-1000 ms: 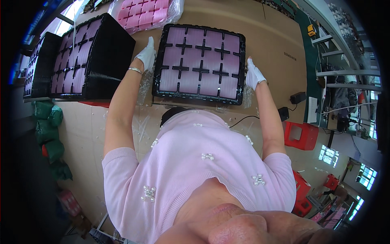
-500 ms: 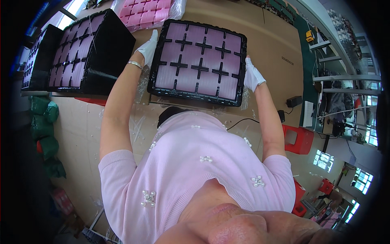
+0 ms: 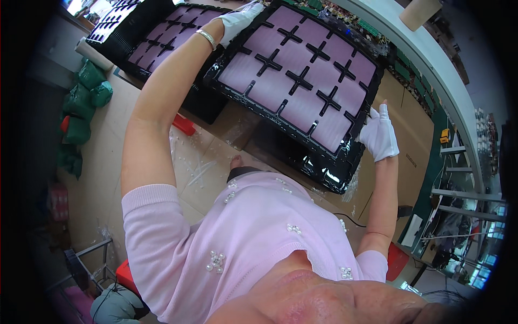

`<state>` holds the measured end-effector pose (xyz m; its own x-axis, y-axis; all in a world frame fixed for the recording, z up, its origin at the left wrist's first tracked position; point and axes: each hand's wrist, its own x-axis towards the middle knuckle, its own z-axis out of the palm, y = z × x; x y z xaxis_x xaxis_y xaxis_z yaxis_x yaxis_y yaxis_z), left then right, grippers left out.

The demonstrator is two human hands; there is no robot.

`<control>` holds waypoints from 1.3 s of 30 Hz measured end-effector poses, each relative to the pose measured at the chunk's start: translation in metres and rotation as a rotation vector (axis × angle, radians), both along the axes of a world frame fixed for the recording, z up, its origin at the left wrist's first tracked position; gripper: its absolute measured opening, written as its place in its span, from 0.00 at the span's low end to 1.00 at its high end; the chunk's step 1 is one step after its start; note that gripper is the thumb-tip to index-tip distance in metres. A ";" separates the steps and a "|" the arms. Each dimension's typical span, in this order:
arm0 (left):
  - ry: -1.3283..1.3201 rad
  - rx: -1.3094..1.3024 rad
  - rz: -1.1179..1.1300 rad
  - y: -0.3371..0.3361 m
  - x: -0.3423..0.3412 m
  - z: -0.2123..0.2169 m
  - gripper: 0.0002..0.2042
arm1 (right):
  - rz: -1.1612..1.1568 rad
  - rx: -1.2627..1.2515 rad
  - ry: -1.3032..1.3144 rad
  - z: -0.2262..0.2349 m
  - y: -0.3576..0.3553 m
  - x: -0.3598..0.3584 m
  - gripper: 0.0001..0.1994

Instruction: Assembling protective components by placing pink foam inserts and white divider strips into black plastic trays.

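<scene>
Between my two hands is a black plastic tray (image 3: 272, 117) with cross-shaped dividers and pinkish-purple contents; it looks like the top of a stack. It is raised and slanted, its right end nearer me. My left hand (image 3: 237, 24), in a white glove, grips its far left side, with some fingertips hidden behind the rim. On the right side, my gloved right hand (image 3: 379, 135) presses against the edge with the thumb up; its other fingers are partly out of sight.
Similar filled black trays (image 3: 175, 32) stand at the upper left, a taller stack (image 3: 110, 21) beyond them. Brown cardboard (image 3: 413, 129) covers the table. A metal frame (image 3: 458, 148) rises at the right. Green bags (image 3: 81, 102) lie on the floor at left.
The black tray has gone from lying nearly level on the table to being lifted and tilted, shifted toward the left stacks. Both hands moved with it, and my view has turned left.
</scene>
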<state>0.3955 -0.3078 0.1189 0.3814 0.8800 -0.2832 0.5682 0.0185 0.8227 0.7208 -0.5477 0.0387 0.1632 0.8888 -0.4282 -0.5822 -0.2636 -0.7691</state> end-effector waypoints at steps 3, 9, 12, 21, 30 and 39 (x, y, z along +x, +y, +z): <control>-0.148 0.063 0.021 0.034 -0.053 0.013 0.30 | 0.187 0.110 0.027 0.016 0.041 -0.044 0.37; -0.230 0.155 0.118 0.099 -0.180 0.031 0.25 | 0.242 0.103 -0.018 0.043 0.122 -0.174 0.39; -0.184 0.184 0.216 0.115 -0.247 0.029 0.28 | 0.307 0.062 0.047 0.049 0.154 -0.238 0.38; 0.018 0.183 0.345 0.210 -0.335 -0.024 0.36 | 0.423 -0.055 -0.033 0.032 0.223 -0.311 0.46; 0.221 0.158 0.374 0.263 -0.339 -0.067 0.45 | 0.553 -0.198 -0.465 0.026 0.235 -0.342 0.42; 0.328 0.183 0.170 0.358 -0.403 -0.111 0.50 | 0.675 -0.152 -0.674 0.031 0.223 -0.329 0.48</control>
<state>-0.0074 0.0501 0.0077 0.1413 0.9698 -0.1989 0.8023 0.0056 0.5969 0.3921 -0.3244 0.0696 -0.1083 0.8281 -0.5501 0.2796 -0.5056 -0.8162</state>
